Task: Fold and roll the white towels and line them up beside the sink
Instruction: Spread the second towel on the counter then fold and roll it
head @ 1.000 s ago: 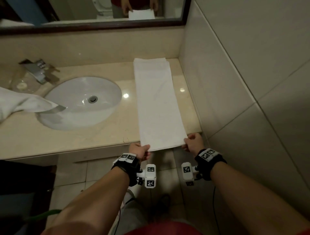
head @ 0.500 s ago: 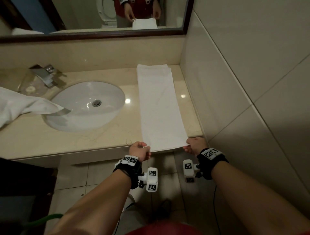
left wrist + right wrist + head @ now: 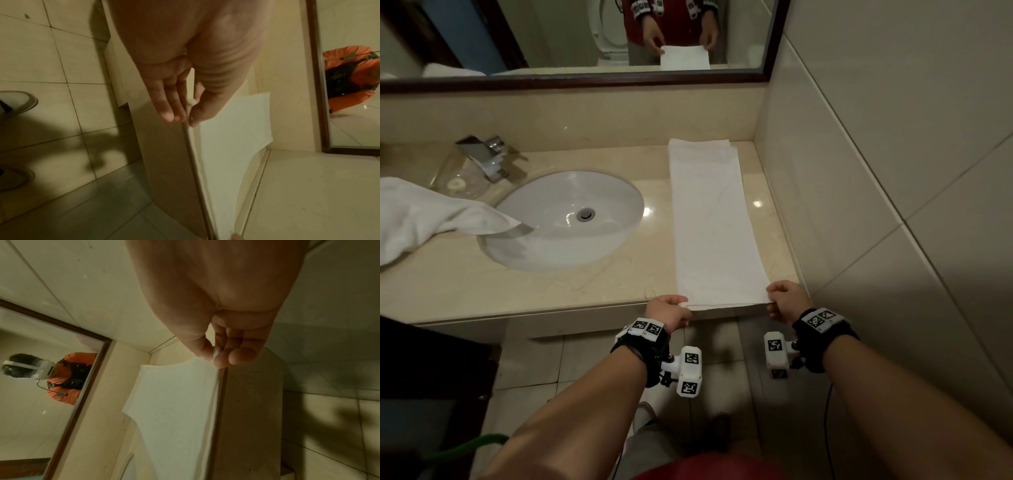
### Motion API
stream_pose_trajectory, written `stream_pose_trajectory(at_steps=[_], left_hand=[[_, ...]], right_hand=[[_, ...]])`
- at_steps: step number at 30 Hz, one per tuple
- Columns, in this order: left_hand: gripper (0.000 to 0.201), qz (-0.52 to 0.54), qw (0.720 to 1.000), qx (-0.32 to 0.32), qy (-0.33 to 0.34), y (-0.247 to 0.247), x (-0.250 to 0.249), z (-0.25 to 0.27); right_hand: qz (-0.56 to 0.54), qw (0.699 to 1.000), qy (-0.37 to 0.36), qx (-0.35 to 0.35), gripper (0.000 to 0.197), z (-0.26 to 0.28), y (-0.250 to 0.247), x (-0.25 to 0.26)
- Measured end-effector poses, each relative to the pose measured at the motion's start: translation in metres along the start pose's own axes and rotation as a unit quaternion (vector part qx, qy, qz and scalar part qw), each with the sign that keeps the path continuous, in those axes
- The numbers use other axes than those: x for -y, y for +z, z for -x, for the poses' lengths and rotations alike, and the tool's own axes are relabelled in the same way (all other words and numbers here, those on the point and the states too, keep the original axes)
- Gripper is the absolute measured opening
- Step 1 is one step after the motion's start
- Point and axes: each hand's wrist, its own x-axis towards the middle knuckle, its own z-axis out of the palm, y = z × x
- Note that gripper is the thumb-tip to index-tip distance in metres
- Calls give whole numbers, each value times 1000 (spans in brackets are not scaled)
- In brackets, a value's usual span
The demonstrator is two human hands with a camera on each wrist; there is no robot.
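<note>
The beige marble tabletop (image 3: pixel 558 284) is carrying an oval white sink (image 3: pixel 565 219) and, to its right, a long folded white towel (image 3: pixel 714 226) lying flat from the back wall to the front edge, near the tiled side wall (image 3: pixel 859 154). Compared with half a second ago, its near end is sitting a little farther onto the tabletop. A crumpled white towel (image 3: pixel 421 216) is draping over the sink's left rim. The left hand (image 3: pixel 671 310) and right hand (image 3: pixel 786 299) are each pinching a near corner between thumb and fingers
</note>
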Motion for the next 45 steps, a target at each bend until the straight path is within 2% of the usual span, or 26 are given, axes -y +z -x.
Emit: stream_pose_trajectory(at_steps=[2, 8, 13, 16, 20, 24, 27, 29, 32, 36, 45], left_hand=[[33, -69, 997, -14, 37, -2, -2, 2], [24, -228, 963, -27, 142, -3, -10, 1], [8, -278, 941, -29, 192, -3, -16, -7], [15, -269, 946, -8, 182, -4, -25, -19], [26, -236, 959, 4, 156, -4, -37, -39], [34, -210, 968, 27, 134, -4, -44, -61], [37, -208, 971, 42, 110, -5, -48, -73], [34, -211, 972, 53, 89, -5, -50, -80], [14, -214, 973, 59, 60, -3, -53, -86], [3, -233, 969, 52, 65, -2, -52, -91], [5, -277, 956, 70, 58, -3, -50, -99]], right_hand=[[3, 1000, -1, 15, 21, 0, -3, 3], [-34, 999, 13, 40, 9, 1, -9, 17], [35, 998, -9, 60, 24, -3, -14, 19], [55, 997, -41, 41, 17, -8, -14, 25], [94, 994, -48, 25, 4, -24, -10, 33], [150, 988, -43, -13, 8, -45, -4, 38], [179, 983, -33, -27, 19, -56, 2, 40], [194, 980, -34, -39, 20, -58, 7, 44], [214, 975, -29, -58, 21, -60, 11, 47], [216, 973, -32, -77, 20, -64, 17, 45], [245, 965, -74, -48, 9, -57, 20, 39]])
